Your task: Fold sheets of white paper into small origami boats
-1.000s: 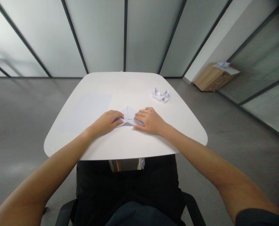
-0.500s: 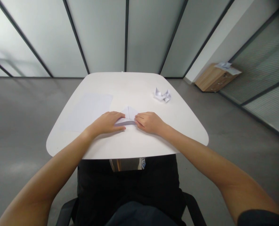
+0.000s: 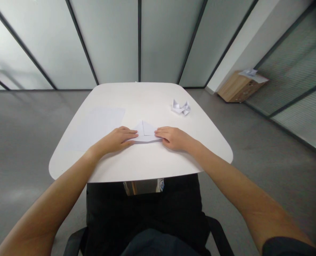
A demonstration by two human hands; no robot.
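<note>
A folded sheet of white paper [image 3: 148,130] lies in front of me, with a peaked top, a centre crease and a long strip along its near edge. That strip is slightly raised and casts a thin shadow. My left hand [image 3: 117,138] grips the paper's left end, fingers on top and thumb along the near edge. At the right end, my right hand [image 3: 172,137] holds it the same way, fingertips pressing on the strip and thumb at the lower edge. Both hands cover the paper's ends.
A flat white sheet [image 3: 96,124] lies on the left of the white table [image 3: 147,167]. Toward the back right stands a folded paper figure [image 3: 181,107]. Beyond the table, a wooden cabinet [image 3: 234,87] with papers on top stands by the wall.
My hands have moved apart along the strip, toward the paper's two ends. The near strip now lies flatter and more of it shows. The view has shifted slightly.
</note>
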